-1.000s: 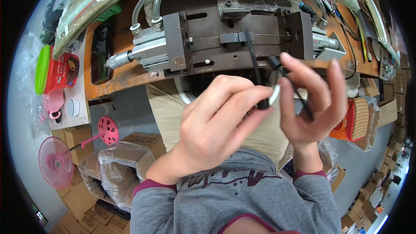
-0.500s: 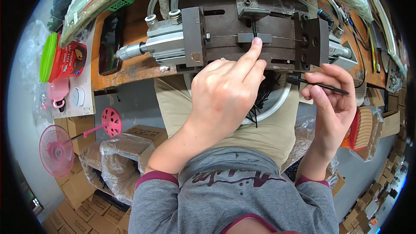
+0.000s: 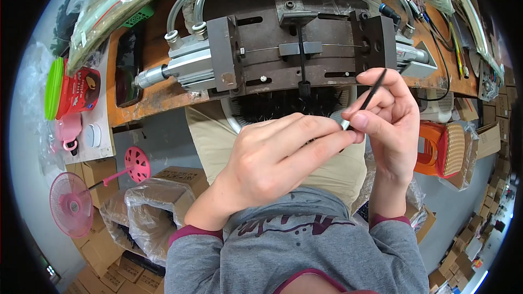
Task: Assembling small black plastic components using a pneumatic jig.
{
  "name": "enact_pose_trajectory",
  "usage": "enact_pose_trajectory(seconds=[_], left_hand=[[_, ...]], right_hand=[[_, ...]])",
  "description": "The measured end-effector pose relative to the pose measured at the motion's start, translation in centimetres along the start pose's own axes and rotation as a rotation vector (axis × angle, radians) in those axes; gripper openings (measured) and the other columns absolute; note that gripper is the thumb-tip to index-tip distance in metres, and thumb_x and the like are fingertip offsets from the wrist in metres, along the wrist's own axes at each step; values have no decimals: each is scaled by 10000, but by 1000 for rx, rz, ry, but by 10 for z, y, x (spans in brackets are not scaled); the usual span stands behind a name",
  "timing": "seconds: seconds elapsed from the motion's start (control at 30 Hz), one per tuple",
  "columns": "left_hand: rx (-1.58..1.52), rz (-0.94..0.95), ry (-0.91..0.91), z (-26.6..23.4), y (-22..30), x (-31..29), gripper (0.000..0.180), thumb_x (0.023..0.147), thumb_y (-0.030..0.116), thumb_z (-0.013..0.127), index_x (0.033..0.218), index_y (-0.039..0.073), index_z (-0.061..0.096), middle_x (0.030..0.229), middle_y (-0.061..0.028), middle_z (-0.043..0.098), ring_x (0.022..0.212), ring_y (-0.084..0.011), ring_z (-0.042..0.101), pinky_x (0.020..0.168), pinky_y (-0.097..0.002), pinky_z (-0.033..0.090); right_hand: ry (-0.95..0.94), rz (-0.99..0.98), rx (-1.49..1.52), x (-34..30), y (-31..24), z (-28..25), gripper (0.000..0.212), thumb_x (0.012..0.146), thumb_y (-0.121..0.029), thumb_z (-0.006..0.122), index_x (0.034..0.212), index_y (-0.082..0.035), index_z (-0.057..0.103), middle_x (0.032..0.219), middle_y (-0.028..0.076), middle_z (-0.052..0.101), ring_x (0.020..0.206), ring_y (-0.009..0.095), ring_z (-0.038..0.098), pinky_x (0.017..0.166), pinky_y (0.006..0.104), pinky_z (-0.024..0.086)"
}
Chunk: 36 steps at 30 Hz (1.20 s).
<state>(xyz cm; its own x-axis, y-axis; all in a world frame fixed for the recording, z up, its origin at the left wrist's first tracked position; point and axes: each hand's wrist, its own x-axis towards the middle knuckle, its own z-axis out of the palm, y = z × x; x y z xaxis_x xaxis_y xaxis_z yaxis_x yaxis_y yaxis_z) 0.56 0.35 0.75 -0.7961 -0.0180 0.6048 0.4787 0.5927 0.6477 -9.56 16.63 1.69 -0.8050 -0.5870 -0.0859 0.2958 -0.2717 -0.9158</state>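
Both our hands meet just above our lap: our left hand (image 3: pixel 272 163) presses thumb and forefinger together against a small grey piece, while our right hand (image 3: pixel 389 117) pinches a thin black strip (image 3: pixel 375 90) upright, probably to feed it in. Beyond sits the metal clamping fixture (image 3: pixel 297 49) on the worn orange bench (image 3: pixel 136 103); cardboard boxes (image 3: pixel 98 171) and a pink fan (image 3: pixel 71 204) crowd the floor.

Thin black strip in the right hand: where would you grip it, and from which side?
Grip the lower end of the thin black strip, as the right hand does now: thumb and fingers pinch it from the sides near its base, where the left hand fingertips meet it. It stands tilted, its upper end free toward the metal fixture, so probably come from below, on the person's side.
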Motion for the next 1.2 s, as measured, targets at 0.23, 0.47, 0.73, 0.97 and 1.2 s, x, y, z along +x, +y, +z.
enact_pose_trajectory(seconds=[0.23, 0.47, 0.73, 0.97, 1.2], left_hand=[[199, -66, 53, -7, -9, -8, 331, 654, -4, 801, 977, 13, 733, 1068, -135, 679, 823, -252, 673, 695, -320, 558], [492, -81, -28, 1, -23, 4, 286, 700, 56, 776, 963, 16, 671, 1262, -150, 643, 792, -239, 681, 704, -322, 555], [590, -103, -122, 0, -21, 14, 256, 727, 94, 775, 946, 32, 658, 1245, -161, 652, 625, -225, 669, 593, -307, 537], [561, -163, -146, 2, -21, 14, 231, 740, 84, 770, 925, 26, 644, 1248, -174, 644, 604, -252, 681, 535, -314, 534], [523, -166, -148, -2, -23, 12, 224, 751, 73, 760, 932, 22, 640, 1263, -173, 635, 602, -263, 679, 534, -321, 541]], right_hand=[[151, -232, -335, 4, -11, 6, 340, 894, -4, 655, 1223, 22, 572, 942, 104, 711, 748, 85, 641, 619, 183, 477], [159, -579, -635, 53, -53, 12, 149, 920, -27, 655, 1059, 30, 656, 888, 62, 702, 798, 82, 644, 671, 202, 488], [12, -1017, -1385, 148, -121, 20, 231, 865, -223, 735, 1031, -63, 737, 903, 4, 712, 793, 70, 611, 712, 217, 456], [-356, -1026, -1959, 211, -138, 73, 420, 693, -105, 766, 1101, -49, 683, 1037, 132, 671, 983, 285, 624, 901, 422, 468], [-410, -642, -2202, 255, -112, 108, 461, 722, -80, 671, 1165, 11, 580, 1048, 210, 672, 1054, 362, 625, 867, 435, 497]])
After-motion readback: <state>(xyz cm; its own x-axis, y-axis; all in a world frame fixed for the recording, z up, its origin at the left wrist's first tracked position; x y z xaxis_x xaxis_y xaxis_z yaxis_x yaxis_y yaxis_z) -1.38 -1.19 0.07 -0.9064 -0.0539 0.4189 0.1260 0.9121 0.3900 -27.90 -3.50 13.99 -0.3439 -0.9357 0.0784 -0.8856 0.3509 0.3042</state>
